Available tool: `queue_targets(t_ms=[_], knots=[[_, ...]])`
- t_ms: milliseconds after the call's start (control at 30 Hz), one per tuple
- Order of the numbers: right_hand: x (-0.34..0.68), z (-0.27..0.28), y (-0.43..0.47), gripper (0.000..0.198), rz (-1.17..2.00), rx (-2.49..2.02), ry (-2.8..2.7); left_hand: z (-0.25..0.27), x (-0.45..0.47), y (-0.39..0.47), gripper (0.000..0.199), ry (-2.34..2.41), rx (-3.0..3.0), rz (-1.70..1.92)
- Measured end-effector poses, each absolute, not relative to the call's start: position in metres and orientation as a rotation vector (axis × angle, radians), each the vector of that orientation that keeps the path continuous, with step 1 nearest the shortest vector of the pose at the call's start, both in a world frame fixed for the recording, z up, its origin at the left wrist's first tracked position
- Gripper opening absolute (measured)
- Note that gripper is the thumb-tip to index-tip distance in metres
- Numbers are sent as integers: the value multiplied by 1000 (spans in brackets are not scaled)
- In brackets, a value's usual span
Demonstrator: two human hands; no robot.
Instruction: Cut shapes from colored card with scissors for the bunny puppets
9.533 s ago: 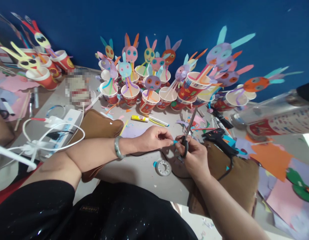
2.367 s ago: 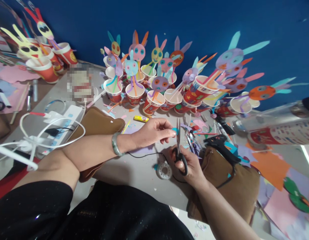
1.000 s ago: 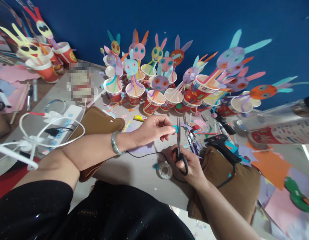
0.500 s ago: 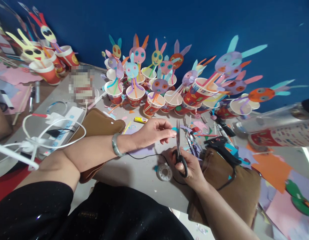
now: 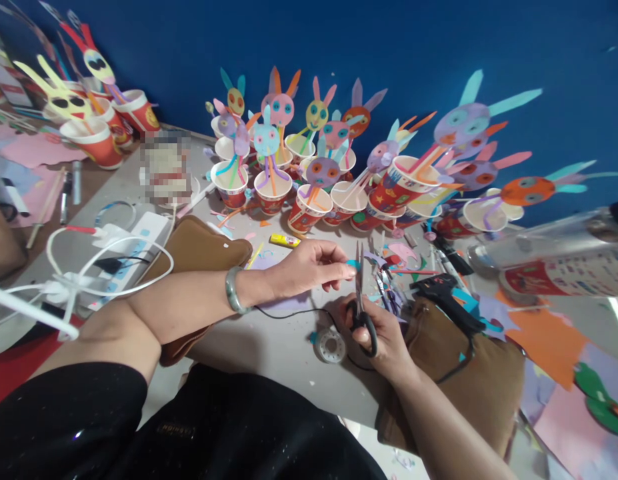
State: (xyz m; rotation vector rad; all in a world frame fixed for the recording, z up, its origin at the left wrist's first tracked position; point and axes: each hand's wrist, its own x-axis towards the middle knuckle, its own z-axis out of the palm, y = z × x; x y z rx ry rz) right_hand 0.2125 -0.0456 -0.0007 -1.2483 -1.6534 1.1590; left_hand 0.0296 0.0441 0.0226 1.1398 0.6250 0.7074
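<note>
Between thumb and fingertips, my left hand (image 5: 321, 267) pinches a small teal paper piece (image 5: 353, 265). My right hand (image 5: 381, 333) is closed round the black handles of a pair of scissors (image 5: 359, 287). Their blades point away from me, slightly parted, right at the edge of the teal piece. Below my hands a roll of tape (image 5: 331, 345) lies flat on the grey table (image 5: 289, 363). A glue stick (image 5: 285, 240) with a yellow label rests just beyond my left hand.
Paper cups (image 5: 309, 208) with colourful rabbit-faced paper figures stand along the blue wall. At left are a power strip (image 5: 131, 260) and white cables. A black glue gun (image 5: 446, 297) lies on a brown cushion (image 5: 469, 360) at right, near coloured paper (image 5: 549, 340) and a clear bottle (image 5: 539, 243).
The scissor blades have parted a little more beside the teal piece. Both hands hold nearly the same place; the whole view has shifted slightly.
</note>
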Motion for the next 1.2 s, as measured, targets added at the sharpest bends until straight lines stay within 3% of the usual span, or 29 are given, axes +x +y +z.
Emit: queue_targets(t_ms=[1200], knots=[[214,-1,-47,60,1155,-1230,-1658,28,28,46,16,623,1118,780]])
